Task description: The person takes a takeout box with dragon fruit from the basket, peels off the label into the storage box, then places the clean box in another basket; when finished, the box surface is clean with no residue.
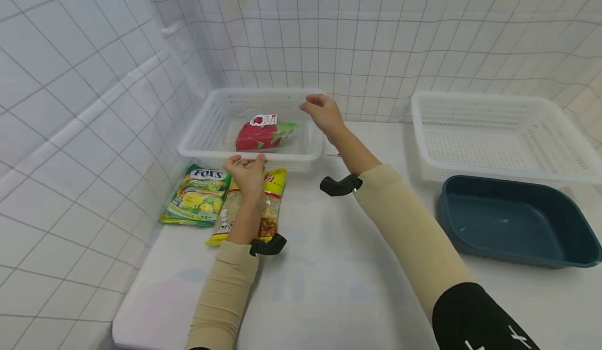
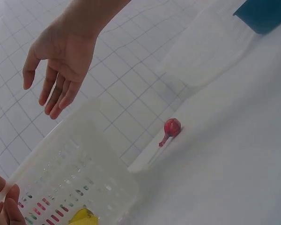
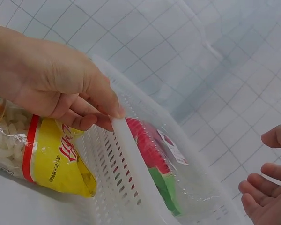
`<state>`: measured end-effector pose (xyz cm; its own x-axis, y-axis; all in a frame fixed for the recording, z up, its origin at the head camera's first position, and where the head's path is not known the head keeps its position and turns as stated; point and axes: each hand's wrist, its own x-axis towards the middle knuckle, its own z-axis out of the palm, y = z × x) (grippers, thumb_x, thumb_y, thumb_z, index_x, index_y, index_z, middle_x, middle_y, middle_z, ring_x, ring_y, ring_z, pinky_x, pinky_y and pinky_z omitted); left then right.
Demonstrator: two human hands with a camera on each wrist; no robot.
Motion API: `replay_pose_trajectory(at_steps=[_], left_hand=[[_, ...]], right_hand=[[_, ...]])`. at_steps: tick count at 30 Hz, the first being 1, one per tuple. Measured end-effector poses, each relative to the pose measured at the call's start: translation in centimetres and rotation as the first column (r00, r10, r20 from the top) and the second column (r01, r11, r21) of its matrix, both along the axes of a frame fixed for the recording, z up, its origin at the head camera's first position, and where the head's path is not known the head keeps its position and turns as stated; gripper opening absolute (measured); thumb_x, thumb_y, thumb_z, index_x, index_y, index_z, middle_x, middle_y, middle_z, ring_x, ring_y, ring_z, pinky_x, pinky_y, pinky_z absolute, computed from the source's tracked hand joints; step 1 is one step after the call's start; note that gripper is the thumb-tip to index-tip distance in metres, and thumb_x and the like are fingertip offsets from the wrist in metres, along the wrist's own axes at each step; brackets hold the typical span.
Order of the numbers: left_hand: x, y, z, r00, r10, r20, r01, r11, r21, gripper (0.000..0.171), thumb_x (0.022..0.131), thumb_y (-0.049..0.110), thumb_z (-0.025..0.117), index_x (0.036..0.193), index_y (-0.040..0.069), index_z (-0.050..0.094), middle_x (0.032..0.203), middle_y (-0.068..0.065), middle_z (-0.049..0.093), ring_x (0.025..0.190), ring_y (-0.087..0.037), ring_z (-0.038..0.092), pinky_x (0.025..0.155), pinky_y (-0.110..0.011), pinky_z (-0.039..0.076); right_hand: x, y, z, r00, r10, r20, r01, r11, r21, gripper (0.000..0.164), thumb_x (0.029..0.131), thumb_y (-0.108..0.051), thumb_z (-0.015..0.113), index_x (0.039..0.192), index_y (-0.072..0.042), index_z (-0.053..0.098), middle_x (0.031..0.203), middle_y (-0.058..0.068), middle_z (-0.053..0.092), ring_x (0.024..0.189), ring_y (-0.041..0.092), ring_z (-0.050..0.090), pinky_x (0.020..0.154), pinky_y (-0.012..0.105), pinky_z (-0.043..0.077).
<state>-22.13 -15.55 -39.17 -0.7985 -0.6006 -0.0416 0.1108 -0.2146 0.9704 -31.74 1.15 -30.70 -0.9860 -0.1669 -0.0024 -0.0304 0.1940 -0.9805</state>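
Note:
My left hand (image 1: 246, 175) pinches the front rim of a white slotted basket (image 1: 301, 158), thumb over the rim and fingers curled against the outer wall in the right wrist view. Inside the basket lies a pink dragon fruit (image 1: 256, 136) with green tips, in clear wrapping with a white label. Over the basket's right end is my right hand (image 1: 324, 114), holding nothing; the left wrist view shows its fingers (image 2: 50, 86) loosely extended. Below my left hand, a yellow-and-clear snack bag (image 1: 273, 203) lies against the basket, next to a green Fox's candy bag (image 1: 197, 196).
To the right stand a second white basket (image 1: 470, 130) and, in front of it, a dark teal tub (image 1: 512, 224). A small red round thing with a narrow tail (image 2: 172, 126) lies right of the first basket. Grid-patterned cloth walls (image 1: 84, 130) rise at the left and back.

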Motion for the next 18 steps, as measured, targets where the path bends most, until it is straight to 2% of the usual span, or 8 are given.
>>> replay_pose_trajectory(at_steps=[3, 9, 12, 18], left_hand=[[0.0, 0.0, 0.0, 1.0, 0.002, 0.003, -0.002, 1.0, 0.0, 0.055, 0.091, 0.008, 0.068, 0.124, 0.013, 0.024, 0.103, -0.006, 0.045, 0.086, -0.02, 0.056, 0.083, -0.025, 0.05], [-0.1, 0.0, -0.1, 1.0, -0.011, -0.014, 0.012, 1.0, 0.02, 0.054, 0.091, 0.006, 0.068, 0.123, 0.013, 0.024, 0.102, -0.007, 0.045, 0.082, -0.02, 0.058, 0.082, -0.027, 0.053], [-0.1, 0.0, -0.1, 1.0, -0.018, -0.024, 0.018, 1.0, 0.016, 0.055, 0.091, 0.007, 0.068, 0.124, 0.012, 0.023, 0.104, -0.008, 0.045, 0.083, -0.02, 0.058, 0.083, -0.028, 0.053], [-0.1, -0.2, -0.4, 0.999, -0.024, -0.036, 0.025, 0.999, 0.034, 0.053, 0.092, 0.007, 0.067, 0.121, 0.013, 0.023, 0.104, -0.008, 0.046, 0.085, -0.02, 0.059, 0.082, -0.027, 0.053]], right_hand=[[-0.1, -0.4, -0.2, 0.997, 0.017, 0.07, -0.019, 0.999, 0.032, 0.052, 0.098, -0.027, 0.056, 0.143, -0.005, 0.044, 0.142, 0.01, 0.048, 0.127, 0.022, 0.047, 0.105, 0.035, 0.039], [-0.6, -1.1, 0.0, 0.978, 0.042, 0.202, -0.058, 0.996, 0.074, 0.055, 0.098, -0.033, 0.056, 0.143, -0.004, 0.043, 0.144, 0.01, 0.045, 0.13, 0.025, 0.045, 0.109, 0.036, 0.035], [-0.8, -1.4, 0.2, 0.967, 0.075, 0.246, -0.094, 0.993, 0.07, 0.055, 0.099, -0.035, 0.054, 0.144, -0.004, 0.043, 0.149, 0.01, 0.04, 0.136, 0.028, 0.037, 0.112, 0.037, 0.03], [-0.9, -2.2, -0.2, 0.915, 0.142, 0.377, -0.161, 0.987, 0.019, 0.061, 0.1, -0.04, 0.051, 0.151, -0.011, 0.036, 0.161, 0.006, 0.019, 0.147, 0.027, 0.013, 0.116, 0.045, 0.015]])
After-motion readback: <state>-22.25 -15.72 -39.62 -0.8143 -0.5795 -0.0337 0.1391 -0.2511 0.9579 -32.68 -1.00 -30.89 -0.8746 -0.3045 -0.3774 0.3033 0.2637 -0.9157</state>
